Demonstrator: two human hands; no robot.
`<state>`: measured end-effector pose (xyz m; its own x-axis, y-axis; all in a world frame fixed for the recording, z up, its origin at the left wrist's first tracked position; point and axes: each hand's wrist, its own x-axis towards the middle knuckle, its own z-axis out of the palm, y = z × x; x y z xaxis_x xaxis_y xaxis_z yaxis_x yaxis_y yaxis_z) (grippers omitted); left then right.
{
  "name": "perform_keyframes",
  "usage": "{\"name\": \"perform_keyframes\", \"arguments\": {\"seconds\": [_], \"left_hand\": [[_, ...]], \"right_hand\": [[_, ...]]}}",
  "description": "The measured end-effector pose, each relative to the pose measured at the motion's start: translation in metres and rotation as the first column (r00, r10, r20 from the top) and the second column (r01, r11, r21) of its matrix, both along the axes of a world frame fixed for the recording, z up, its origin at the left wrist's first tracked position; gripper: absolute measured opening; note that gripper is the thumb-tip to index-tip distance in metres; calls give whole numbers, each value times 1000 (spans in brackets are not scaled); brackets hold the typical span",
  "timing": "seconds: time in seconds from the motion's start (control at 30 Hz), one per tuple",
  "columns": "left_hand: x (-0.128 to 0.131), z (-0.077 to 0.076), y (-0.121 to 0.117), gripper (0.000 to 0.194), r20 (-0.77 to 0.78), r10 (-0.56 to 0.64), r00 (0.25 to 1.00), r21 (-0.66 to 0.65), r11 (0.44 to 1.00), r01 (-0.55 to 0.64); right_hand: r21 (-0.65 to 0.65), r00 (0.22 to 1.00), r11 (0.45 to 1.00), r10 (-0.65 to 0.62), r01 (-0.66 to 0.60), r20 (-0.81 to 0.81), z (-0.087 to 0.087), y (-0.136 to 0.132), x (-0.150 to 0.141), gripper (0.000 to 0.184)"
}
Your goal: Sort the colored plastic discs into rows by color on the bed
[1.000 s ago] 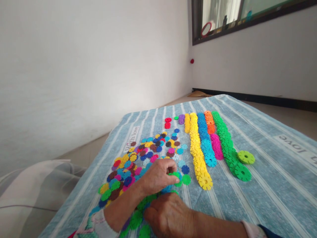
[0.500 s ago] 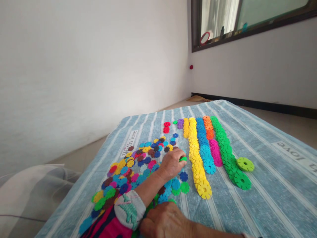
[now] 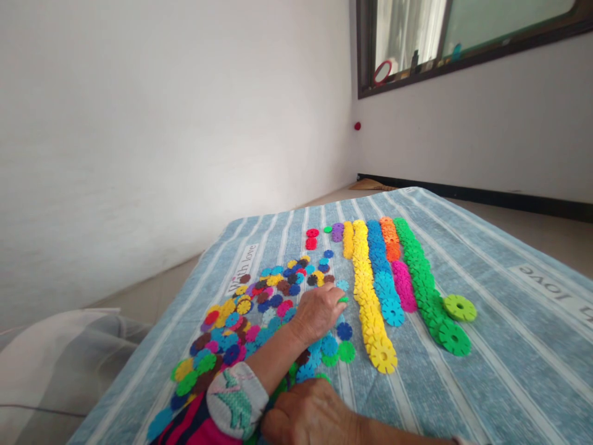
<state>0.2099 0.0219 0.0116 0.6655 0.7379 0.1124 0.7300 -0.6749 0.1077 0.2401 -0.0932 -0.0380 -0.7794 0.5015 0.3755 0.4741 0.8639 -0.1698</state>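
My left hand [image 3: 319, 312] reaches over the right edge of a loose pile of coloured plastic snowflake discs [image 3: 282, 287]. Its fingers are closed on a green disc [image 3: 343, 300], of which only the edge shows. A pale blue disc [image 3: 342, 285] lies just beyond the fingertips. My right hand [image 3: 310, 411] is curled at the near end of the pile, below the left forearm. Whatever its fingers may hold is hidden. To the right lie overlapping rows of discs: yellow [image 3: 365, 284], blue [image 3: 377, 241], orange [image 3: 389, 235], pink [image 3: 404, 284] and green [image 3: 417, 266].
A striped blue-and-white cloth [image 3: 500, 377] covers the surface. A lime green disc [image 3: 459, 307] rests beside the green row's near end. Red discs [image 3: 312, 238], a small green one and a purple stack [image 3: 338, 232] lie at the far side. White walls [image 3: 185, 123] stand behind.
My left hand has drawn back slightly to the left, with the green disc still in its fingers. More of the pale blue disc shows. My right hand is almost unchanged.
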Motion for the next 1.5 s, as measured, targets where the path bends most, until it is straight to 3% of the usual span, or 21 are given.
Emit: {"name": "perform_keyframes", "arguments": {"seconds": [0.5, 0.8, 0.93, 1.2, 1.5], "left_hand": [[-2, 8, 14, 25, 272, 90, 958, -292, 956, -7], [-18, 25, 18, 27, 313, 218, 924, -455, 889, -56], [-23, 28, 11, 28, 267, 198, 943, -504, 863, -39], [-18, 27, -1, 28, 150, 48, 988, -332, 943, 4], [-9, 23, -16, 24, -28, 38, 999, -203, 978, -43]], "right_hand": [[19, 1000, 1000, 7, -7, 9, -3, -1, 2, 22], [-36, 1000, 999, 0, 0, 2, -5, -1, 2, 18], [-43, 1000, 999, 24, -24, -3, -6, 0, 3, 19], [1, 1000, 1000, 7, -7, -18, -5, -2, 5, 20], [40, 999, 999, -1, 2, -41, -4, -1, 2, 28]]}}
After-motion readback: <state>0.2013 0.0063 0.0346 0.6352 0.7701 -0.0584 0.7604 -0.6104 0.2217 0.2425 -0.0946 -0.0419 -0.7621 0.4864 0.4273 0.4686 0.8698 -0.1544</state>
